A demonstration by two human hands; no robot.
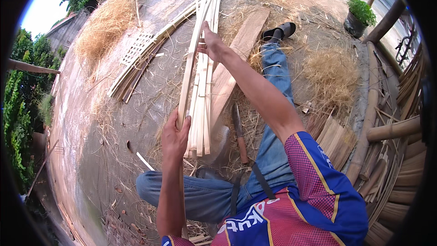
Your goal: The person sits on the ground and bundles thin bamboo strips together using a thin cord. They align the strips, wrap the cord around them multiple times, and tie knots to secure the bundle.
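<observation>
Holding one long pale bamboo strip [190, 59], our left hand [175, 136] is wrapped tight around its near end. Our right hand [210, 43] is far out, with its fingers closed on the same strip higher up. The two hands are well apart, one near and one far, and the strip runs between them.

Just to the right of the strip we see a bundle of bamboo strips [202, 109] lying flat on the ground. Under and beside the bundle lies a wooden plank [236, 59] that points far away. A knife with a wooden handle [239, 134] lies on the ground to the right of the bundle, close to our leg in blue jeans [273, 86]. Our foot wears a black sandal [282, 30] far out.

To the left, more long bamboo strips [145, 59] lie slanted, with a small woven lattice piece [136, 48] next to them. Heaps of dry shavings [107, 25] sit far left, and another heap [330, 75] is on the right. The bare concrete ground [91, 123] on the left has open room.

On the right edge thick bamboo poles [371, 105] are stacked. Far right stands a black pot [354, 25] with a green plant [362, 10] in it.
</observation>
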